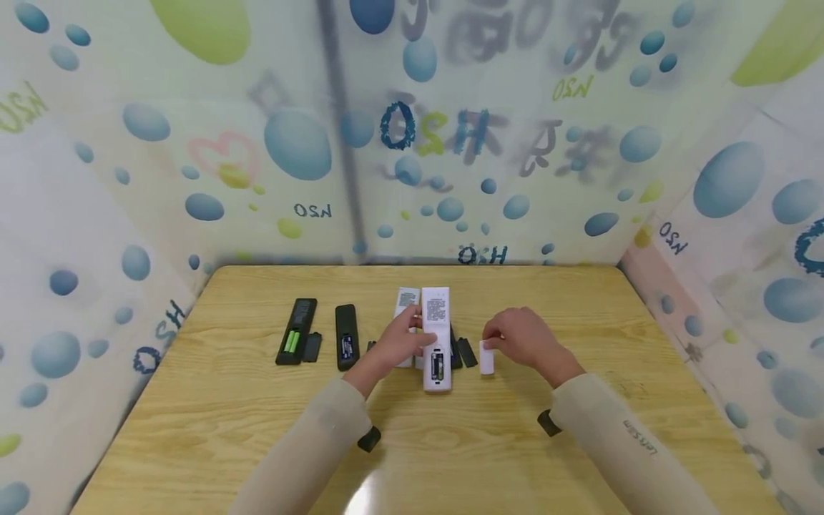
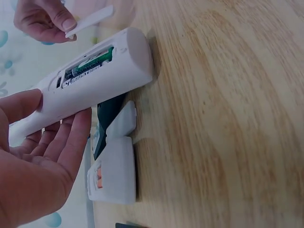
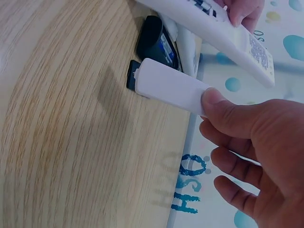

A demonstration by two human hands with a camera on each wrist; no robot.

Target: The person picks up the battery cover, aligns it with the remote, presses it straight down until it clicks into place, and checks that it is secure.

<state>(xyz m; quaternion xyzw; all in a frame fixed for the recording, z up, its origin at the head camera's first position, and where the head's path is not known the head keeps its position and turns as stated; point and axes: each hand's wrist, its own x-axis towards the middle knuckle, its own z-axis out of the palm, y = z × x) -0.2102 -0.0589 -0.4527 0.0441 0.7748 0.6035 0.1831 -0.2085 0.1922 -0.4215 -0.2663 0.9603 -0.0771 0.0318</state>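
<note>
My left hand (image 1: 394,345) holds a white remote control (image 1: 437,330) by its sides, back face up. Its battery compartment is uncovered, and batteries (image 2: 90,64) lie inside, one with a green wrapper. In the left wrist view the remote is tilted, with its near end close to the table. To the right of it, my right hand (image 1: 523,336) pinches a white battery cover (image 3: 171,85) between thumb and index finger. That cover is held above the table, apart from the remote. The other right fingers are loosely bent.
A black remote (image 1: 302,315) with green batteries lies left beside its cover (image 1: 312,347). Another black remote (image 1: 346,322) shows a battery. A second white remote (image 1: 408,295) and a dark remote (image 3: 149,42) lie partly hidden by the held one. A dark cover (image 1: 467,352) is nearby on the table (image 1: 579,300).
</note>
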